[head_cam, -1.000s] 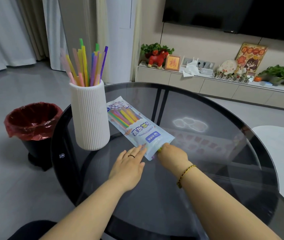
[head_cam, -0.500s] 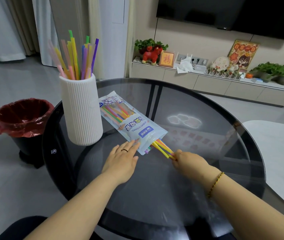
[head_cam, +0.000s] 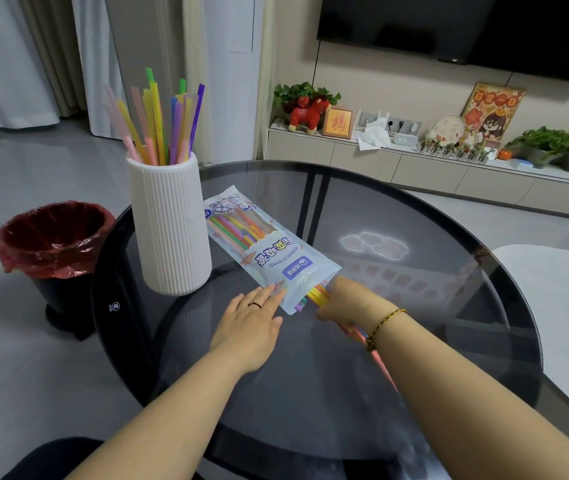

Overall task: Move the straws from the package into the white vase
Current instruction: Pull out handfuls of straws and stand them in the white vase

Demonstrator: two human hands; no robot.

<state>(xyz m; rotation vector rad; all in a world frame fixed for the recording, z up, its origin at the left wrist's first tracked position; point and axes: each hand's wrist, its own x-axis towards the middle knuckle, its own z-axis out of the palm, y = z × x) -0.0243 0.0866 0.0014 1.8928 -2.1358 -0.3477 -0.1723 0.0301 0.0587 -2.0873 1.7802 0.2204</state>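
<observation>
While the ribbed white vase (head_cam: 171,226) mid-left holds colourful straws (head_cam: 162,124), the right hand (head_cam: 347,301) grips more straws poking from the glossy package (head_cam: 269,252); the left hand (head_cam: 250,323) lies flat, fingers spread.

Left hand (head_cam: 250,318): lower centre of the frame, palm down, fingers extended and held together, a ring on one finger. Forearm enters from the lower left. Right hand (head_cam: 343,299): just right of centre, fingers curled closed, back of the hand facing up, a beaded bracelet at the wrist. Forearm enters from the lower right.
</observation>
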